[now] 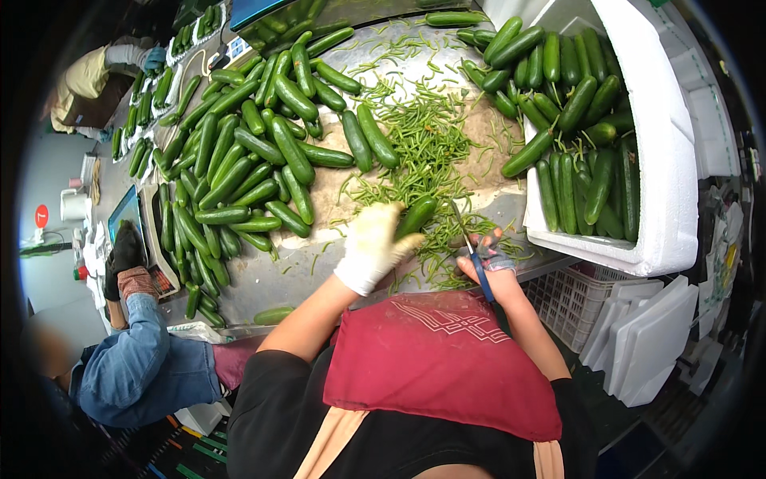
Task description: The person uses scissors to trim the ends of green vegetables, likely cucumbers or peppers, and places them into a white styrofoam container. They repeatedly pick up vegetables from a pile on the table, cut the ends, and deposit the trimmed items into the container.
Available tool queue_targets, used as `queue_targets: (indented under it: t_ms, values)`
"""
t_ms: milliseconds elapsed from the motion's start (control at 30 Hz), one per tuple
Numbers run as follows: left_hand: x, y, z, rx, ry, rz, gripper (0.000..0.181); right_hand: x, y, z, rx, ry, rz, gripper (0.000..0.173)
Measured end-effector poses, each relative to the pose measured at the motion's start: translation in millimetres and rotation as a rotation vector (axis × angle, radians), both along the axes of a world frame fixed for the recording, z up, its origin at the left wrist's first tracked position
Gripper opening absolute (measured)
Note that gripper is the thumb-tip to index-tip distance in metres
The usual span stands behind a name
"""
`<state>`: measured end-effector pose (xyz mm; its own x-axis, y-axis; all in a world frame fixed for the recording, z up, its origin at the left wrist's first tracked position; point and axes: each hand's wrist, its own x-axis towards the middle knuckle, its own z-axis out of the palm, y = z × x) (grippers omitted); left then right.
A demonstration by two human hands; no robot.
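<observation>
My left hand (374,242), in a white glove, grips a cucumber (417,215) above the metal worktable (299,258). In my right hand (494,252), partly covered by a worn glove with bare fingertips, is a pair of scissors (480,275) with blue handles; the blades point away from me, just right of the cucumber. Green cut stems (428,138) lie heaped beneath and beyond both hands. To the left spreads a large pile of cucumbers (239,161). On the right, a white foam box (664,179) holds many cucumbers (577,108), some with stems.
At left, a co-worker's black-gloved hand (127,245) is beside a scale (164,278). Another person's teal-gloved hand (154,58) is by trayed cucumbers at far left. Foam lids (646,335) and a plastic crate (559,299) stand below the table's right side. One cucumber (272,315) lies near the front edge.
</observation>
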<state>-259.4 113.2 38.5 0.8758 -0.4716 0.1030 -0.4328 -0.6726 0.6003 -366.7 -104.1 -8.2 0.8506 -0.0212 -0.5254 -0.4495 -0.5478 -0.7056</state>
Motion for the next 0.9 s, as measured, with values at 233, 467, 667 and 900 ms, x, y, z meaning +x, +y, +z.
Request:
queue_targets:
  t_ms: [233, 467, 667, 900]
  values:
    - [-11.9, -18.1, -41.7, 0.073, 0.072, 0.002, 0.039, -5.6, -4.6, 11.8, 0.014, 0.065, 0.025, 0.066]
    - [-20.2, -6.8, -29.6, -0.055, 0.189, -0.141, 0.043, -14.0, 5.8, -15.1, 0.328, -0.213, -0.201, 0.047]
    - [-11.3, 33.5, -37.6, -0.314, 0.369, 0.154, 0.043, -9.1, 15.3, -11.1, 0.429, -0.194, -0.237, 0.030]
    - [75.9, 121.1, -15.1, -1.382, 0.190, 0.653, 0.021, -10.4, 9.2, -25.7, -0.073, -0.314, 0.109, 0.032]
